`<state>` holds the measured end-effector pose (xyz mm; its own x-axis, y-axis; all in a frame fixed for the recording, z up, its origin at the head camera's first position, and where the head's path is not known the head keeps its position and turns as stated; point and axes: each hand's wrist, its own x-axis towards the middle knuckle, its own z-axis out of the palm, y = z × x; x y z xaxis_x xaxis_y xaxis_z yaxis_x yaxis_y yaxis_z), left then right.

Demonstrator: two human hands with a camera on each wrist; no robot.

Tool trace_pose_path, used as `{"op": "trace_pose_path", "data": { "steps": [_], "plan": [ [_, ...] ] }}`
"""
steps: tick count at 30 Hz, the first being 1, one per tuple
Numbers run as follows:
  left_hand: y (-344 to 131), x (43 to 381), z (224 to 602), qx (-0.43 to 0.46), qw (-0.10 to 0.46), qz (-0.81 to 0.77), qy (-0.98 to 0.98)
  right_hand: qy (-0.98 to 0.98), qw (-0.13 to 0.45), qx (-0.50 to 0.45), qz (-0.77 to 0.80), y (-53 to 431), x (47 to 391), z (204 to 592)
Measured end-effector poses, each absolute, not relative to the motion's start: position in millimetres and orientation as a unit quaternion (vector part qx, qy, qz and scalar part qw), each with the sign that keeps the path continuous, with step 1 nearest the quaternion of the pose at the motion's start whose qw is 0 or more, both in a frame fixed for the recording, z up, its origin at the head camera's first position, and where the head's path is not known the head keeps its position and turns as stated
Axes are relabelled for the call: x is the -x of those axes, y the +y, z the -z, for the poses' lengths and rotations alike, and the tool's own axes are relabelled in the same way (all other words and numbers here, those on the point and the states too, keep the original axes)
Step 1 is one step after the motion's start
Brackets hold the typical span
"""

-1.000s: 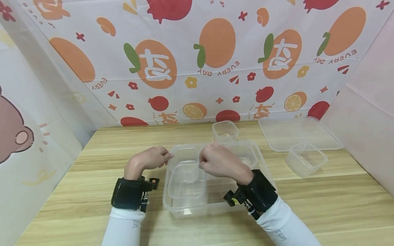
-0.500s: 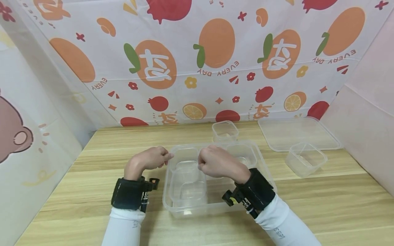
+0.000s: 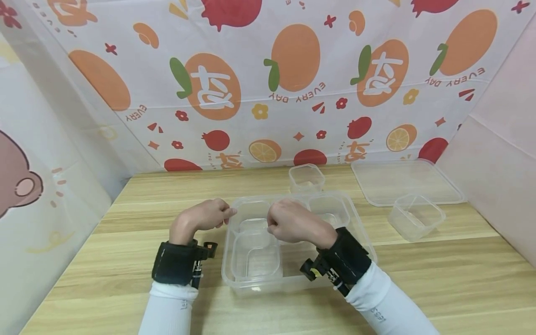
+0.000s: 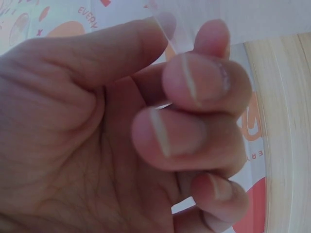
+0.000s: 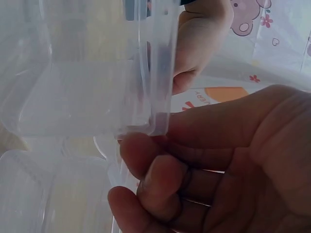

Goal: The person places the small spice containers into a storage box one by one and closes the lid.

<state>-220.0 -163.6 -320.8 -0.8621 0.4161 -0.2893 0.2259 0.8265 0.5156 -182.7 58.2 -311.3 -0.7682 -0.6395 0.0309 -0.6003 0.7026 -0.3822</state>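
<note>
In the head view a large clear plastic box (image 3: 318, 280) stands on the table. My left hand (image 3: 203, 216) pinches its rim at the back left corner. The left wrist view shows thumb and curled fingers (image 4: 209, 77) at that clear plastic edge. My right hand (image 3: 295, 222) pinches the rim of a small clear container (image 3: 256, 263) at the front left inside the box. In the right wrist view, thumb and fingers meet at the corner of this container (image 5: 87, 97). More small containers line the back of the box, one (image 3: 331, 211) at the right, partly hidden by my right hand.
A small clear container (image 3: 307, 179) stands behind the box. Right of it lies a flat clear lid (image 3: 406, 181), with another small container (image 3: 415, 218) at its front edge. A fruit-print cloth (image 3: 259, 83) hangs behind the wooden table (image 3: 104, 260).
The small container in my right hand has sunk lower into the front left of the box. My right hand has shifted slightly left with it; my left hand stays put.
</note>
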Motion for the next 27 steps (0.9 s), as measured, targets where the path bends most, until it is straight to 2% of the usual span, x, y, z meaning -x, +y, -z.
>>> {"op": "trace_pose_path", "data": {
  "steps": [13, 20, 27],
  "plan": [
    [-163.7, 220.1, 320.5, -0.171, 0.198, -0.24, 0.935, 0.919, 0.076, 0.349, 0.165, 51.7, 182.2, 310.4],
    [-163.6, 220.6, 321.5, -0.175, 0.192, -0.233, 0.937, 0.925, 0.121, 0.32, 0.163, 49.2, 182.6, 310.3],
    [-163.7, 221.9, 320.6, -0.174, 0.197, -0.232, 0.936, 0.924, 0.124, 0.325, 0.162, 49.0, 182.4, 308.9]
  ]
}}
